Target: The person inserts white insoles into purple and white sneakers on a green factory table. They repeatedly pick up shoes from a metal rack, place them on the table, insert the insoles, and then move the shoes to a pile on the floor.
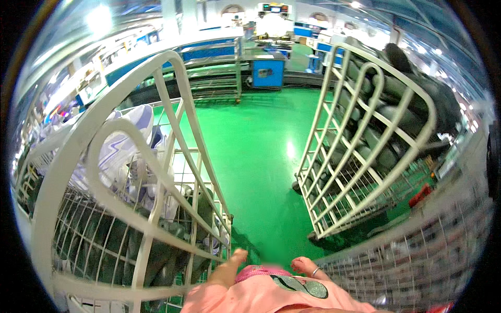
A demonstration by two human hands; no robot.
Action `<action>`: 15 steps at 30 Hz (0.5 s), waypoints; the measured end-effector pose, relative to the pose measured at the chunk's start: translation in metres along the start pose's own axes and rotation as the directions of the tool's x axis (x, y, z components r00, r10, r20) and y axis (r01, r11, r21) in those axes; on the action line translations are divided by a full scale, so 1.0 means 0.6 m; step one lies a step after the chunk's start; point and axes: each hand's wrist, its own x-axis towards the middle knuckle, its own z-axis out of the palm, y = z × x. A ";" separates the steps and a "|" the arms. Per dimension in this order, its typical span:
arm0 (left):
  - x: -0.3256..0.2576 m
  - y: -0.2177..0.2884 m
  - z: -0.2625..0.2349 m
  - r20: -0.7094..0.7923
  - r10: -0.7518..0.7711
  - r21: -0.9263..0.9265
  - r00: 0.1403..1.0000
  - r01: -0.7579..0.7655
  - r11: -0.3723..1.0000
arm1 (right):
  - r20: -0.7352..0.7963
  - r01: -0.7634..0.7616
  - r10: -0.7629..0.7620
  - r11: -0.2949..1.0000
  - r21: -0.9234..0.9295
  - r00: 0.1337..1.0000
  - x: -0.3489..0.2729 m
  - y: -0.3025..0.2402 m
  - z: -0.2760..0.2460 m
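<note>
- Pink garment [271, 295]: at the bottom edge, close to the body, between both hands; dark oval patch on it.
- Left cage cart [112, 172]: white tube frame and wire mesh, loaded with grey and white-and-lilac fabric pieces (kind not clear).
- Left hand [229, 267]: beside the cart's near corner, resting on the garment's left edge; fingers together, a firm grip cannot be told.
- Green floor [255, 156]: open aisle between the carts.
- Right hand [308, 267]: ring on one finger, fingers bent on the garment's right edge, likely pinching it.
- Right cage cart [360, 141]: stacked with dark grey rolls, well apart from the hands.
- Progress, judged: garment in hand, not yet in either cart; placing remains.
</note>
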 end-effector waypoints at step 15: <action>0.246 0.340 -0.244 -0.277 -0.049 -0.434 0.960 -0.080 0.897 | 0.082 0.064 -0.070 0.995 0.072 0.994 0.485 -0.431 -0.195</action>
